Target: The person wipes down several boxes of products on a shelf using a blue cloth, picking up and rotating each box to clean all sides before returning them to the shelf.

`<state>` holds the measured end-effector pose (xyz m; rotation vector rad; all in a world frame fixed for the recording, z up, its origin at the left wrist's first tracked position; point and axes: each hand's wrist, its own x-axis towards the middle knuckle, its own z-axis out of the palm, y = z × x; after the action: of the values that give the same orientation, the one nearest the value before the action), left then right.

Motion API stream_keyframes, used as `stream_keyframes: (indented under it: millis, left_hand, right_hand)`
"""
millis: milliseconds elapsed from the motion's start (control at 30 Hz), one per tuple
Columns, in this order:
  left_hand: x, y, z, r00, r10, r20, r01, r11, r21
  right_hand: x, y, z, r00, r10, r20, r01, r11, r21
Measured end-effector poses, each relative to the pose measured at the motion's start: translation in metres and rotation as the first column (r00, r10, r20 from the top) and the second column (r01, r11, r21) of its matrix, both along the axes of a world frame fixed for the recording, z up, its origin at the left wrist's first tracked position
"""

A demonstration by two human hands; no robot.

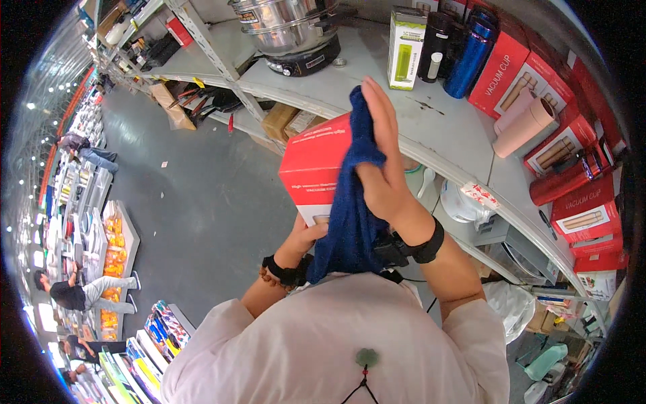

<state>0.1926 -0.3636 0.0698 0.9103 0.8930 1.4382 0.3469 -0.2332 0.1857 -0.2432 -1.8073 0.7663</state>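
Note:
In front of my chest I hold a red and white vacuum cup box [315, 161] tilted in the air. My left hand [305, 235] grips its lower end, thumb on the near face. A dark blue cloth [353, 212] hangs from my right hand [383, 161], which is pressed along the box's right side with the cloth between; the fingers point up and the thumb lies over the cloth. On the shelf beyond stand a blue metal flask [469, 60], a black flask [434, 48], a white and green box [406, 48] and a pink cup [525, 129].
The metal shelf edge [439, 166] runs close past my right hand. A steel steamer pot [287, 30] stands on the shelf, with several red cup boxes [504, 70] and a red flask [568, 177] to the right. Other people, one in a black shirt [70, 297], are far off left.

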Motion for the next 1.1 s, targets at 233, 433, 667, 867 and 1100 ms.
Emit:
stream_keyframes:
  millis: [233,433,667,867,1100]
  left_hand:
    - [-0.021,0.002,-0.003,0.957,0.172,0.233,-0.218,0.957,0.189]
    - [-0.045,0.003,0.024,0.954,0.260,0.146,-0.286,0.937,0.201]
    - [-0.026,-0.004,-0.010,0.920,0.206,0.333,-0.288,0.932,0.219]
    - [-0.019,-0.018,0.057,0.845,0.402,0.352,-0.520,0.771,0.367]
    - [-0.047,-0.003,0.094,0.894,0.230,0.384,-0.429,0.684,0.590]
  right_hand:
    - [-0.005,-0.039,-0.056,0.997,0.055,0.062,-0.047,0.991,-0.123]
    - [-0.005,-0.057,-0.107,0.970,0.201,0.139,-0.138,0.920,-0.366]
    - [-0.017,-0.032,-0.007,0.986,0.042,0.162,-0.038,0.999,-0.031]
    - [0.009,-0.048,-0.035,0.928,0.275,0.251,-0.210,0.943,-0.257]
    - [0.030,-0.064,-0.078,0.941,0.248,0.231,-0.182,0.945,-0.273]
